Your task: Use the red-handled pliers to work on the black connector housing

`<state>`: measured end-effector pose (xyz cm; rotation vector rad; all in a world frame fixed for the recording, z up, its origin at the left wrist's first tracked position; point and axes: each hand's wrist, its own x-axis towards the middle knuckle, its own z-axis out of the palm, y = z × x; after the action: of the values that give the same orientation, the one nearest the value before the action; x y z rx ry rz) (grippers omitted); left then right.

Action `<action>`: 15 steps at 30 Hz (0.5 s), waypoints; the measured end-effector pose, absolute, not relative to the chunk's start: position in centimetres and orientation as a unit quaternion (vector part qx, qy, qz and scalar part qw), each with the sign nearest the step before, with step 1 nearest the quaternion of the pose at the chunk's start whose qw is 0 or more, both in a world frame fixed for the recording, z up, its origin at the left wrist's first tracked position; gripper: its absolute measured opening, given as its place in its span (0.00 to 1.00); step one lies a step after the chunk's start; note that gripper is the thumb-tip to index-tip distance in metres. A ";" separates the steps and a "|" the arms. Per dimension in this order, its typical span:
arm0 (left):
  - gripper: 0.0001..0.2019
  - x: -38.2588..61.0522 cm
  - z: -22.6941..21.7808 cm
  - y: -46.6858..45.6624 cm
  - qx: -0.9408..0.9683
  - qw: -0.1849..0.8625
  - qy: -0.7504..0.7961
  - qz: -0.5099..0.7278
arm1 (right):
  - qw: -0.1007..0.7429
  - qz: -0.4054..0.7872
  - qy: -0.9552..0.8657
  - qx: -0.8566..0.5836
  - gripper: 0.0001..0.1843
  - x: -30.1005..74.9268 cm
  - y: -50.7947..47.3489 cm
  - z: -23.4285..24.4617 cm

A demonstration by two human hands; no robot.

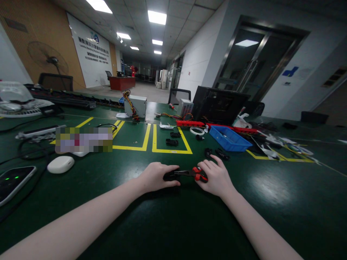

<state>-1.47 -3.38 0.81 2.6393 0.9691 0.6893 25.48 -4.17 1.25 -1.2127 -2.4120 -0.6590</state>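
Note:
My right hand (pixel 215 176) is closed around the red and black handles of long-nose pliers (pixel 193 174). Their jaws point left and meet a small black part (pixel 170 176), which my left hand (pixel 155 177) grips between thumb and fingers. What kind of part it is cannot be made out, as the hand covers some of it. Just beyond my right hand lie more small black parts (pixel 222 154). Further forward, two similar black pieces (pixel 172 142) rest inside a yellow taped rectangle (pixel 173 151) on the green table (pixel 173 224).
A blue tray (pixel 230 139) stands at the right, beside a ring of white tape or cable (pixel 197 130). Behind are a black computer case (pixel 219 104) and a power supply (pixel 137 104) with wires. To the left lie a white rounded case (pixel 60 164) and a phone-like device (pixel 16 182).

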 end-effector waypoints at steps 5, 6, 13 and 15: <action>0.26 -1.6 0.9 -3.4 0.906 0.139 0.321 0.238 | 0.167 -0.221 -0.856 -0.437 0.14 25.5 -4.2 1.0; 0.25 -1.6 0.9 -3.4 0.905 0.143 0.320 0.240 | 0.168 -0.222 -0.855 -0.437 0.14 25.5 -4.2 1.0; 0.24 -1.6 1.0 -3.3 0.904 0.145 0.320 0.243 | 0.173 -0.224 -0.855 -0.435 0.13 25.4 -4.2 1.1; 0.24 -1.6 1.0 -3.4 0.905 0.143 0.319 0.243 | 0.175 -0.224 -0.854 -0.435 0.13 25.4 -4.2 1.1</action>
<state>-1.61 -3.38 0.99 2.6107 0.9206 0.6996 25.43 -4.16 1.06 -1.2335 -2.4208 -0.6359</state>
